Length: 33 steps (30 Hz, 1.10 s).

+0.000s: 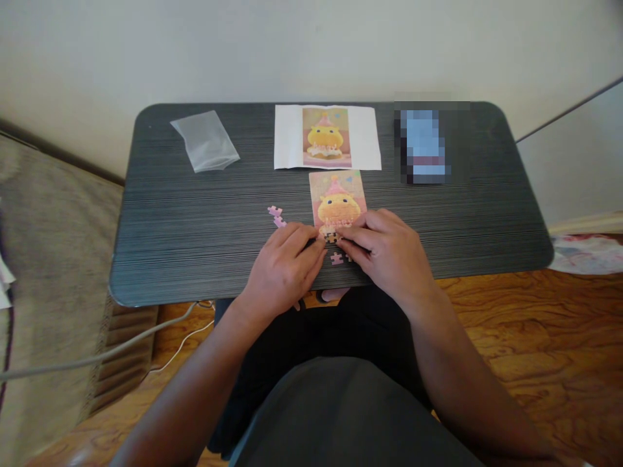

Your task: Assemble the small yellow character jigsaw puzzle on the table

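Where the partly assembled puzzle (337,201) lies at the middle of the dark worktop (195,227), we see both hands resting knuckles-up at its lower edge. The left hand (285,263) and right hand (384,250) each keep their fingers pressed together, and their fingertips meet on a small puzzle piece (331,238) at that edge. We cannot tell whether either hand pinches this piece or only presses on it. One loose piece (337,259) lies just below the fingertips, and two pink pieces (276,215) lie just left of the left hand. Behind the puzzle lies a reference sheet (327,137) showing the same picture, with a clear plastic bag (207,141) well to its left.
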Motion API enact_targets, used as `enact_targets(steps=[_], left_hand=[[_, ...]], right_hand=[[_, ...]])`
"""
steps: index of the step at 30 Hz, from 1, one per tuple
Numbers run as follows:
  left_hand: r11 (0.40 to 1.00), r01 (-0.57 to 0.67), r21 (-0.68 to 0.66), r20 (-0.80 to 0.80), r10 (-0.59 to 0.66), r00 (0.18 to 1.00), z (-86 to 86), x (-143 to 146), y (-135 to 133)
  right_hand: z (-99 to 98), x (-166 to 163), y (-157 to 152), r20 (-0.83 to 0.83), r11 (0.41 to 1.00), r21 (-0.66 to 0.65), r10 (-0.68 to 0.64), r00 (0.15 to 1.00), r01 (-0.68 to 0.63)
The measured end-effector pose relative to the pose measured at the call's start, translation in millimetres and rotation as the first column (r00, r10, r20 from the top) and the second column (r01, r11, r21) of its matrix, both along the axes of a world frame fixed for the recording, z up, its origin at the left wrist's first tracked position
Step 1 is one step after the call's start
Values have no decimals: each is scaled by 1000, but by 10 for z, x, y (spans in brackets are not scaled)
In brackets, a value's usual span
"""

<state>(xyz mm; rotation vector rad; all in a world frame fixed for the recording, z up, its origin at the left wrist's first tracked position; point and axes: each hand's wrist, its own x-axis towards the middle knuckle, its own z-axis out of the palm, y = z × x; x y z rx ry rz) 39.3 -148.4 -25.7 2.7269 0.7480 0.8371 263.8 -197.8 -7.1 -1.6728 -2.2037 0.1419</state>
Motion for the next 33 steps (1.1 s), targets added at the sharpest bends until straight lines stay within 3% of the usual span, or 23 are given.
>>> enact_targets(steps=[19, 33], left_hand=[[1000, 8, 15, -9, -7, 1000, -28, -4, -10], [1000, 19, 0, -19, -19, 1000, -27, -16, -3]], right_hand=[[25, 3, 57, -7, 998, -63, 26, 1000, -26], [-18, 30, 43, -86, 999, -34, 28, 996, -31]])
